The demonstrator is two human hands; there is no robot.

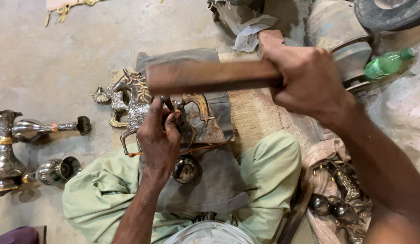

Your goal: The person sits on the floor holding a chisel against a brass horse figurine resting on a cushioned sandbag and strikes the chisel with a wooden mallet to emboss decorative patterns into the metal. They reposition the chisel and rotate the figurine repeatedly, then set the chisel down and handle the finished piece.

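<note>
Clearly rigid and probably heavy, the metal horse figure lies on the grey cloth over the lap. The left hand pinches a thin punch upright against it; the right hand has a full grip on a wooden mallet, best held far back on its handle.

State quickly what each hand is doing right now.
Left hand: closed on a thin metal punch against the horse figure.
Right hand: closed on a wooden mallet.
</note>
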